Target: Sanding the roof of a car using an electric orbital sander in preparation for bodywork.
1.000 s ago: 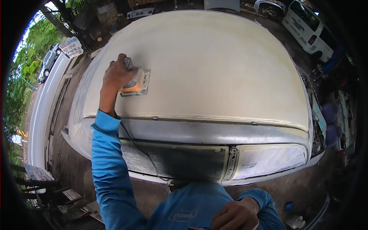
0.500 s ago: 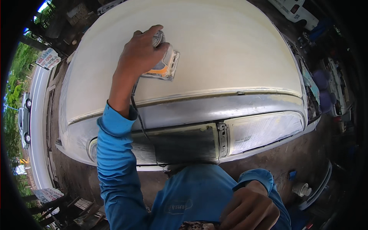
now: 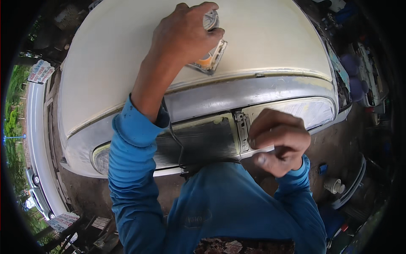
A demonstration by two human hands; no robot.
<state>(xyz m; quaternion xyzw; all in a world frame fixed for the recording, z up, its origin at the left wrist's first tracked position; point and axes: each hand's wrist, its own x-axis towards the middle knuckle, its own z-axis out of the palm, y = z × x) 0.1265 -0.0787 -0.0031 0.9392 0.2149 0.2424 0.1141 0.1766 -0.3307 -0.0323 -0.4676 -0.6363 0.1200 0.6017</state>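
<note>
My left hand is closed over the top of a dusty palm sander with an orange-and-grey body and a square pad. The sander's pad lies on the cream-coloured car roof, not far from the roof's near edge. A dark power cord runs from beneath my left forearm down past the car's side. Raised in front of the side windows, my right hand pinches a small white stick between thumb and fingers. It is blurred, and I cannot tell its kind.
Below the roof edge are a dark side window and a whitish, dusty one. A white pail and a curved trim piece lie on the ground at right. Hand-lettered signs stand at left by a road.
The sander has slid right and slightly nearer the roof edge under my left hand. My right hand has risen from my chest, and a white stick now shows in it. The view has shifted.
</note>
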